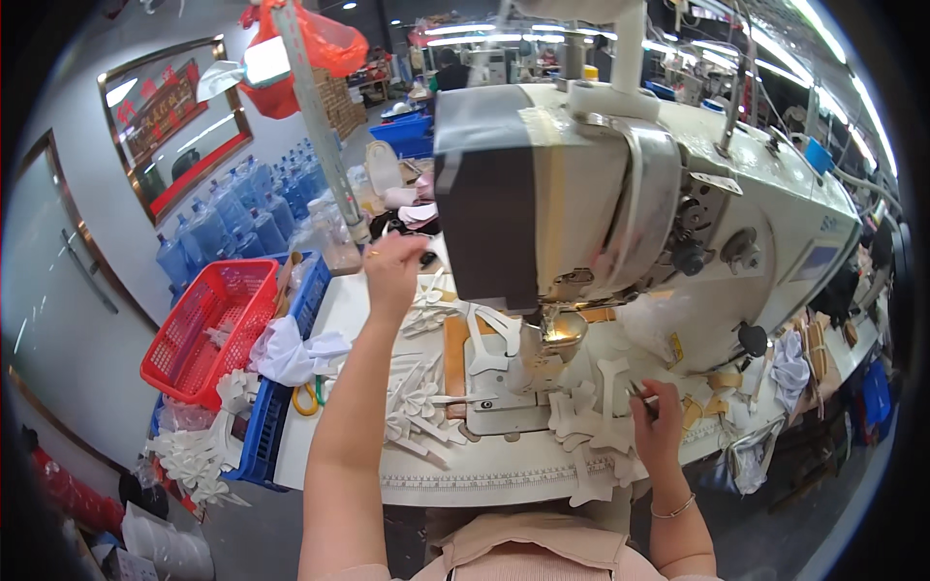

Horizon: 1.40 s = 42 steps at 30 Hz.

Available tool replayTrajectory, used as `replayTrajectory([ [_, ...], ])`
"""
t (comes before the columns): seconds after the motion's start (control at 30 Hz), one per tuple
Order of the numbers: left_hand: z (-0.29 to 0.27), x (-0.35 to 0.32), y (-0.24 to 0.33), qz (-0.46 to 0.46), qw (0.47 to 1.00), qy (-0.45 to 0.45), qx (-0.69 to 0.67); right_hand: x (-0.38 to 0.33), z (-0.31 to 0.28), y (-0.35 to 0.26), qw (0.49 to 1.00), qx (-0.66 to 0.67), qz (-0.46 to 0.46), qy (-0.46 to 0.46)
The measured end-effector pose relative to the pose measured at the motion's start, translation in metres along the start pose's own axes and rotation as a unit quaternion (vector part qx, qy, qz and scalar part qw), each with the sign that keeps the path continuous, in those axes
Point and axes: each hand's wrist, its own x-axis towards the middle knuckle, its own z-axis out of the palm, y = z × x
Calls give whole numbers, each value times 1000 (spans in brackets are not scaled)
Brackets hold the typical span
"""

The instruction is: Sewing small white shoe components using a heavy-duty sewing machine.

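My left hand (pixel 395 263) is raised beyond the white pieces, left of the sewing machine's head (pixel 542 194). Its fingers are bent inward near a small black thing (pixel 427 259), and what they hold cannot be made out. My right hand (pixel 661 421) grips small dark thread snips (pixel 639 393), tips pointing away and left, over the table's right part. Beside it lies a stack of white cut pieces (pixel 581 414). Under the lit needle area (pixel 560 329), a forked white piece (pixel 487 353) rests on the metal bed plate (pixel 504 418). More white strap-like pieces (pixel 415 407) are heaped to its left.
A blue crate (pixel 260 441) at the table's left carries a red basket (pixel 208 329) and white cloth (pixel 291 353). Yellow-handled scissors (pixel 307 397) lie beside it. A ruler strip (pixel 484 478) follows the front edge. A lamp post (pixel 320 116) rises at the far left. Tan scraps (pixel 725 380) lie right.
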Motion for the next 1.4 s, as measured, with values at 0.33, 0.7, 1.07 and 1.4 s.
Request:
replayTrajectory([
  [0.33,21,-48,-12,-104,933,-342,-28,25,18,7,960,-169,142,-172],
  [0.7,-127,-127,-16,-318,898,-304,-6,66,18,23,977,90,115,-158],
  [1.07,-101,-149,6,-298,901,-313,38,63,-17,-4,945,215,181,-167],
  [1.4,-134,-108,35,-441,806,-27,-393,45,-8,-44,862,389,195,-260],
])
